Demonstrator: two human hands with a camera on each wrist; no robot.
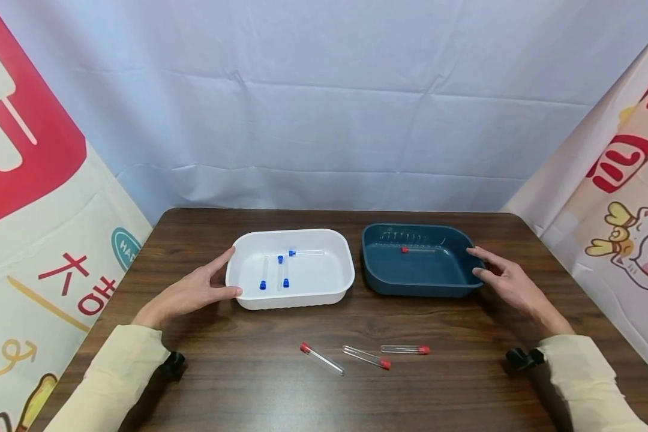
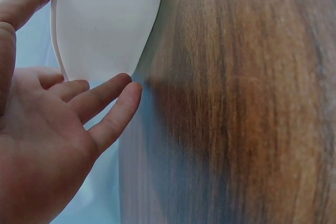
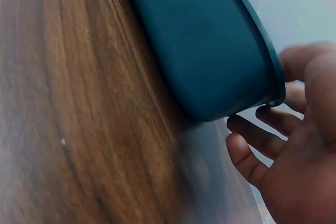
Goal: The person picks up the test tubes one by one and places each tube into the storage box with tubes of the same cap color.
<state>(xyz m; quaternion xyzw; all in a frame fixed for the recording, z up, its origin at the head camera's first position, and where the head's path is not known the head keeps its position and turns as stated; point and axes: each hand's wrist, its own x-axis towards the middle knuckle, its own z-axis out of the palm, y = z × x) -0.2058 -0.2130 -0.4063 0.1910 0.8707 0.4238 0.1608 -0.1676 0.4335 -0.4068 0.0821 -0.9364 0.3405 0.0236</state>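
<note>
My left hand (image 1: 197, 288) spans the left end of a white tray (image 1: 297, 302), its fingertips touching the rim and end wall. Inside that tray lie several clear test tubes with blue caps (image 1: 286, 282). At the right end of a dark blue tray (image 1: 421, 290), my right hand (image 1: 510, 285) touches the rim with spread fingers. One red-capped test tube (image 1: 405, 249) lies in it. Both wrist views show loosely bent fingers against the outer walls of the white tray (image 2: 105, 30) and the blue tray (image 3: 205, 45).
Three red-capped test tubes, a left one (image 1: 324, 360), a middle one (image 1: 364, 357) and a right one (image 1: 402, 349), lie on the brown wooden table (image 1: 237, 384) in front of the trays. A pale cloth (image 1: 335, 132) hangs behind the table, with printed banners at both sides.
</note>
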